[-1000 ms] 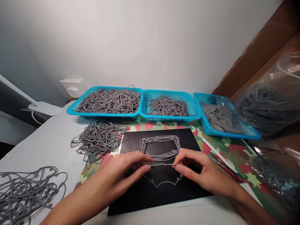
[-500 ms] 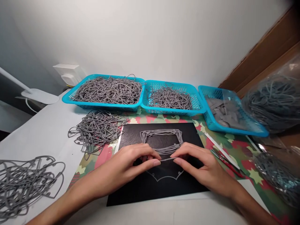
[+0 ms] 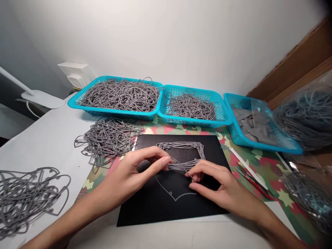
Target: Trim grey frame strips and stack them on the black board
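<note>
Between my two hands a thin grey gasket strip (image 3: 181,165) slants down to the right. My left hand (image 3: 145,166) pinches its upper left end between thumb and fingers. The lower right end is at the fingers of my right hand (image 3: 216,180), which are curled with the thumb close below. Under them lies a black mat (image 3: 150,211). A stack of grey rectangular gasket rings (image 3: 203,150) rests on the mat's upper part. Nearer me, a single grey outline with a pointed corner (image 3: 175,199) lies flat, partly hidden by my hands.
Three blue baskets (image 3: 121,112) of grey parts line the wall. Loose grey gaskets lie in a pile (image 3: 111,138) left of the mat and another (image 3: 31,197) at far left. Right of the mat are red-handled tweezers (image 3: 255,185) and a white strip (image 3: 245,166); plastic bags (image 3: 306,114) stand beyond.
My left hand has moved up and left, and my right hand has shifted slightly down. The strip between them, nearly level before, now slants. The camera view has shifted a little.
</note>
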`<move>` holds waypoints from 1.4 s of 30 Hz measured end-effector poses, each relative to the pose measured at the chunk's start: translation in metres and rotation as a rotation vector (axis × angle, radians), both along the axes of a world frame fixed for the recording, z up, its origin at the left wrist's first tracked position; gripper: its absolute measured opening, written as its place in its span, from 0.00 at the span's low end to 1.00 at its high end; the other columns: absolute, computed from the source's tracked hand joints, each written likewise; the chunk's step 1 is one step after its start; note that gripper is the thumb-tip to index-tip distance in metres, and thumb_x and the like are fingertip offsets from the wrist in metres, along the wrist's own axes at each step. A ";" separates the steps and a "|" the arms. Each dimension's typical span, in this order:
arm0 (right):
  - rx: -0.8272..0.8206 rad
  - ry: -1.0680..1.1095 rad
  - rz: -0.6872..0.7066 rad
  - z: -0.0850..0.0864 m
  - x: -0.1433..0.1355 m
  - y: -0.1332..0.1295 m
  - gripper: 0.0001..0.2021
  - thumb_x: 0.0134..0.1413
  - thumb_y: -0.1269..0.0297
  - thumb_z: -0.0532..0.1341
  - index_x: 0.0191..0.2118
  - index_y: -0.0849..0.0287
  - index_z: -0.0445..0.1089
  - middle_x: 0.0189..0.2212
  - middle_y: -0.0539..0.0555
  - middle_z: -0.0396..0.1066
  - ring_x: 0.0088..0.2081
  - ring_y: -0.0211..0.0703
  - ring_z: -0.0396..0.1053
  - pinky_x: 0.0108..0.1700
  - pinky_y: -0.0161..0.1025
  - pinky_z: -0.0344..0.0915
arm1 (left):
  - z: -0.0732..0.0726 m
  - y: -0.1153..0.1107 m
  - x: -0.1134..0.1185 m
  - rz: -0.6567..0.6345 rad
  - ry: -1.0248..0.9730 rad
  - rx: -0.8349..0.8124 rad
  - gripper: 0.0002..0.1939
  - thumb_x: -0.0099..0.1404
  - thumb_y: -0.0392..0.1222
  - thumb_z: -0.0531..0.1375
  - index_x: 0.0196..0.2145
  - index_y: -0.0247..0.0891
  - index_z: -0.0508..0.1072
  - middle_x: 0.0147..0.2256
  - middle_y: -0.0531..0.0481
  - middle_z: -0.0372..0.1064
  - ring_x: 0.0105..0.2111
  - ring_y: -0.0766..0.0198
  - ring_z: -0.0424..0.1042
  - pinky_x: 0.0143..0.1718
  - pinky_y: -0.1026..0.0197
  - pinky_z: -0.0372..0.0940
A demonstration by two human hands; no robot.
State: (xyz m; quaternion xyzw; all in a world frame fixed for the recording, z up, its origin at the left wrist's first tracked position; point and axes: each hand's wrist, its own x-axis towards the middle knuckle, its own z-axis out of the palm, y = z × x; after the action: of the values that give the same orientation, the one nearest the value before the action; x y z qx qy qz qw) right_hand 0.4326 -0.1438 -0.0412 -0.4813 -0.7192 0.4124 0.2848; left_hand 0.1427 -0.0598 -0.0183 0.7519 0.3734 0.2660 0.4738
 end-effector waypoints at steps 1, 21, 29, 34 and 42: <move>-0.013 -0.003 0.012 0.000 0.001 0.001 0.01 0.78 0.64 0.69 0.50 0.52 0.79 0.44 0.50 0.78 0.46 0.42 0.77 0.50 0.36 0.72 | 0.001 0.001 -0.002 0.018 0.010 0.012 0.14 0.83 0.52 0.63 0.39 0.47 0.83 0.36 0.56 0.84 0.39 0.59 0.82 0.43 0.64 0.73; 0.070 0.030 -0.445 0.001 0.018 0.014 0.13 0.70 0.47 0.74 0.43 0.51 0.85 0.39 0.52 0.85 0.39 0.48 0.81 0.44 0.40 0.78 | -0.010 0.013 -0.011 0.179 0.042 0.044 0.18 0.79 0.57 0.66 0.40 0.43 0.86 0.37 0.50 0.83 0.33 0.59 0.80 0.34 0.63 0.75; -0.011 0.216 -0.471 0.003 0.018 0.016 0.15 0.69 0.46 0.75 0.42 0.53 0.83 0.36 0.52 0.81 0.37 0.44 0.80 0.44 0.37 0.82 | -0.009 0.009 -0.007 0.151 0.040 0.004 0.17 0.78 0.58 0.65 0.43 0.42 0.86 0.33 0.51 0.81 0.28 0.61 0.78 0.32 0.63 0.74; -0.042 0.249 -0.474 -0.001 0.021 0.018 0.17 0.67 0.45 0.76 0.46 0.54 0.84 0.37 0.53 0.83 0.38 0.45 0.83 0.45 0.39 0.84 | -0.020 0.003 -0.006 0.141 0.074 0.010 0.17 0.81 0.58 0.63 0.43 0.43 0.82 0.33 0.52 0.81 0.32 0.60 0.81 0.35 0.62 0.74; -0.022 0.301 -0.493 -0.004 0.023 0.018 0.15 0.68 0.48 0.77 0.48 0.53 0.85 0.40 0.54 0.83 0.40 0.44 0.84 0.48 0.37 0.85 | -0.028 0.006 -0.006 0.126 0.123 0.084 0.15 0.83 0.55 0.61 0.49 0.45 0.84 0.36 0.53 0.84 0.35 0.58 0.84 0.39 0.61 0.75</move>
State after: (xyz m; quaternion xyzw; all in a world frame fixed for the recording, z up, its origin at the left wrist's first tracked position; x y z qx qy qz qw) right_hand 0.4557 -0.1255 -0.0453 -0.5780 -0.5258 0.4052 0.4747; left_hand 0.1364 -0.0537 -0.0459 0.7610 0.4369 0.2644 0.4002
